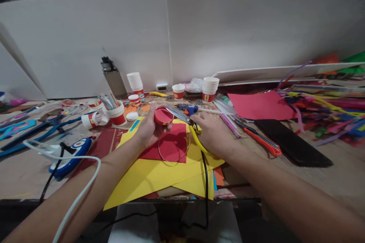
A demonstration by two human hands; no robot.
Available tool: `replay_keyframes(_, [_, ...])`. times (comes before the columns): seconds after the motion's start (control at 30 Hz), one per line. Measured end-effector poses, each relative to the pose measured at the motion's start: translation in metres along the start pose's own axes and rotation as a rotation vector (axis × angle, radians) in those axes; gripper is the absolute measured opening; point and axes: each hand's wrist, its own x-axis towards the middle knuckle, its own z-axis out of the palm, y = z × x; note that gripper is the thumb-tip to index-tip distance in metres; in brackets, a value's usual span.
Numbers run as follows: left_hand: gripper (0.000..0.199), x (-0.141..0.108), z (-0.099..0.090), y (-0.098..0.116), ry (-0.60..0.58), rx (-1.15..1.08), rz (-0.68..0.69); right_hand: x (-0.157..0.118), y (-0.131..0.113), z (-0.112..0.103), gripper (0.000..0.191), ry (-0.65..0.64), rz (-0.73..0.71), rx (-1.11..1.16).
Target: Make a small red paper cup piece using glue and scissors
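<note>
My left hand is closed around a short, cut-down paper cup, red inside, its open end tilted towards me. In my right hand is a pair of scissors with yellow handles. Their blades point left and reach the cup's edge; whether they touch it I cannot tell. A thin ring, like a cup's rim, shows below the cup in front of a red paper sheet. Under that lie yellow paper sheets.
Cup stacks stand at the back, by a white board wall. A cup with tools is at the left, near a blue device with cables. To the right lie a red utility knife, a black phone and coloured strips.
</note>
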Motion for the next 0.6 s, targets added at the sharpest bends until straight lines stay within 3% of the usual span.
replay_keyframes(0.6, [0.054,0.0023,-0.0003,0.0062,0.045,-0.003,-0.011,-0.0012,0.0010,-0.0005,0.040,-0.018,-0.019,0.010])
